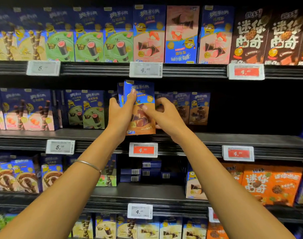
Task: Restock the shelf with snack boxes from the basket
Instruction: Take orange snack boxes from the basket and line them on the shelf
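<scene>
Both hands are raised to the middle shelf [233, 139], where they hold a chocolate snack box [144, 94] upright with its printed face toward the camera. The left hand [120, 115] grips the box along its left edge: the fingers curl behind it and the thumb lies flat up the front face. Tucked behind that edge, in the same grip, is what looks like a second box [120, 92] of the same kind, though only a blue sliver of it shows. The right hand [165, 115] has its fingers bent, fingertips on the lower front of the box and thumb low at the right edge, so it pinches that side. The bottom of the box sits at the front edge of the middle shelf, directly above a red price tag [143, 150]. To its right, set well back toward the rear of the shelf, stands a short row of matching chocolate boxes [190, 107]; to its left stand green-fronted boxes [86, 109], also set back from the edge. The far right end of the shelf is dark. A thin bracelet [88, 165] circles the left wrist.
</scene>
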Tool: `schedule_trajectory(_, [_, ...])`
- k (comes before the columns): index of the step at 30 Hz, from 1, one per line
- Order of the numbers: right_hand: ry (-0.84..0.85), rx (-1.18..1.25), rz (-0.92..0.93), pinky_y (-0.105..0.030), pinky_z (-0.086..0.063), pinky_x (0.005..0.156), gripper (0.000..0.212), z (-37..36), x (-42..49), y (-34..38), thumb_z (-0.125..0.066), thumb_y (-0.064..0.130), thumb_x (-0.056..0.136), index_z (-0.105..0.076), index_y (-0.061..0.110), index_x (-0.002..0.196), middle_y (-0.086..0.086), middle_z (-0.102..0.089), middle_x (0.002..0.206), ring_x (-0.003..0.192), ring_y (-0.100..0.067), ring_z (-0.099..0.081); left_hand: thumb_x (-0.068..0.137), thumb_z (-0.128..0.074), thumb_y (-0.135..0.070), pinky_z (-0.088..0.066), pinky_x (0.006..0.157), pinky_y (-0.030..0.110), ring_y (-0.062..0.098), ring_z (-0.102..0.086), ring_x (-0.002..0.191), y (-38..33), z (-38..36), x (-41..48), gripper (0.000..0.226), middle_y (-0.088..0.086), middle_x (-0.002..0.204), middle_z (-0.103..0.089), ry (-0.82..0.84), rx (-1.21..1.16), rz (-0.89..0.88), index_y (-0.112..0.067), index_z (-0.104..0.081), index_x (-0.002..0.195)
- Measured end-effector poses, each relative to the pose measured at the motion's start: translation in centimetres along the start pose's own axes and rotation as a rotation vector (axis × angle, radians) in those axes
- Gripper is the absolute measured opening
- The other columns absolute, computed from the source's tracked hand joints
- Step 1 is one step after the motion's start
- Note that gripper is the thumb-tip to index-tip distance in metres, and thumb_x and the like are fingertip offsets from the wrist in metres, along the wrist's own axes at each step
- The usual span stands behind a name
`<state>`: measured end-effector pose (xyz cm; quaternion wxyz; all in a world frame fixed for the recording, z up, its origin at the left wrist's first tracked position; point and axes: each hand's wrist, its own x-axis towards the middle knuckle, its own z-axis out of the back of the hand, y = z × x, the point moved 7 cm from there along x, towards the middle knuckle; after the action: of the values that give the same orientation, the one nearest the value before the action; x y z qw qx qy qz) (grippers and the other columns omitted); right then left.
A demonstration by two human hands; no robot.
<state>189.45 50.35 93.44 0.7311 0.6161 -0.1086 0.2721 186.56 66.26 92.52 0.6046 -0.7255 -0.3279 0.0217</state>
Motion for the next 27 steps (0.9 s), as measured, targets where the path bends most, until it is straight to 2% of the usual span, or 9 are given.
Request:
schedule_trajectory(6, [0.005, 0.002, -0.013, -0.045, -0.064, 0.074, 0.044, 1.3, -1.5, 0.5, -0.074, 0.031, 0.091, -0.053, 0.019, 0.127, -0.005, -0.071, 0.108, 0.093, -0.016, -0.074, 0.098, -0.069, -0.053, -0.063, 0.060, 0.027, 0.011, -0.079, 0.080, -0.1, -1.4, -0.6, 0.062, 0.007, 0.117, -0.073, 0.039, -0.041, -0.013, -0.010, -0.046, 0.136])
schedule_trajectory(8, [0.008, 0.023, -0.026, -0.041, -0.065, 0.069, 0.043, 1.8, -1.7, 0.5, -0.075, 0.029, 0.091, -0.053, 0.019, 0.126, -0.002, -0.071, 0.105, 0.089, -0.014, -0.075, 0.101, -0.057, -0.061, -0.067, 0.077, 0.040, 0.021, -0.080, 0.095, 0.0, -2.0, -0.7, 0.067, 0.011, 0.122, -0.074, 0.102, -0.123, 0.051, -0.011, -0.044, 0.143])
schedule_trajectory(10, [0.014, 0.064, -0.044, -0.036, -0.064, 0.065, 0.042, 2.2, -1.9, 0.3, -0.074, 0.027, 0.091, -0.052, 0.018, 0.126, -0.002, -0.071, 0.106, 0.088, -0.013, -0.075, 0.105, -0.042, -0.065, -0.059, 0.101, 0.056, 0.034, -0.074, 0.115, 0.3, -2.4, -0.7, 0.073, 0.018, 0.132, -0.071, 0.160, -0.174, 0.113, -0.007, -0.045, 0.150])
schedule_trajectory(11, [0.013, 0.083, -0.052, -0.035, -0.064, 0.064, 0.042, 2.5, -1.9, 0.1, -0.074, 0.025, 0.092, -0.052, 0.017, 0.127, -0.003, -0.072, 0.107, 0.089, -0.013, -0.075, 0.108, -0.040, -0.062, -0.058, 0.102, 0.056, 0.034, -0.074, 0.114, 0.4, -2.2, -0.6, 0.067, 0.018, 0.131, -0.071, 0.139, -0.157, 0.108, -0.007, -0.048, 0.146])
schedule_trajectory(14, [-0.023, 0.107, -0.064, -0.034, -0.064, 0.063, 0.041, 3.9, -1.7, -0.5, -0.074, 0.024, 0.092, -0.052, 0.016, 0.126, -0.005, -0.072, 0.109, 0.088, -0.015, -0.076, 0.112, -0.045, -0.046, -0.061, 0.081, 0.047, 0.026, -0.073, 0.089, 0.6, -0.3, 0.3, 0.031, 0.009, 0.109, -0.068, -0.056, -0.024, 0.028, -0.015, -0.050, 0.114])
schedule_trajectory(18, [-0.147, 0.117, -0.099, -0.035, -0.063, 0.061, 0.029, 7.3, -0.2, -2.3, -0.076, 0.024, 0.090, -0.057, 0.020, 0.111, -0.003, -0.074, 0.104, 0.080, -0.014, -0.077, 0.112, -0.046, -0.041, -0.057, 0.066, 0.037, 0.026, -0.067, 0.087, 1.0, 1.4, 1.4, 0.027, 0.013, 0.110, -0.063, -0.128, 0.013, 0.009, -0.014, -0.044, 0.117])
schedule_trajectory(22, [-0.334, -0.077, -0.213, -0.051, -0.062, 0.077, 0.024, 11.3, 2.4, -5.4, -0.074, 0.022, 0.087, -0.061, 0.011, 0.105, -0.014, -0.070, 0.109, 0.094, -0.030, -0.072, 0.113, -0.045, -0.042, -0.057, 0.067, 0.037, 0.025, -0.065, 0.088, 0.9, 2.2, 1.7, 0.028, 0.013, 0.111, -0.062, -0.143, 0.005, 0.013, -0.015, -0.042, 0.120])
schedule_trajectory(25, [-0.384, -0.387, -0.212, -0.037, -0.050, 0.070, 0.016, 12.8, 4.1, -6.6, -0.063, 0.015, 0.086, -0.062, 0.001, 0.093, -0.017, -0.065, 0.097, 0.086, -0.032, -0.061, 0.113, -0.044, -0.043, -0.056, 0.068, 0.037, 0.021, -0.065, 0.082, 1.1, 2.4, 1.7, 0.027, 0.011, 0.109, -0.063, -0.152, 0.031, 0.007, -0.016, -0.044, 0.117])
schedule_trajectory(27, [-0.334, -0.545, -0.240, -0.033, -0.040, 0.072, 0.020, 12.6, 5.1, -7.6, -0.057, 0.013, 0.090, -0.066, -0.002, 0.098, -0.022, -0.065, 0.103, 0.090, -0.034, -0.059, 0.113, -0.043, -0.044, -0.055, 0.070, 0.037, 0.018, -0.064, 0.077, 1.3, 2.3, 1.6, 0.025, 0.007, 0.103, -0.063, -0.151, 0.055, -0.001, -0.020, -0.045, 0.109])
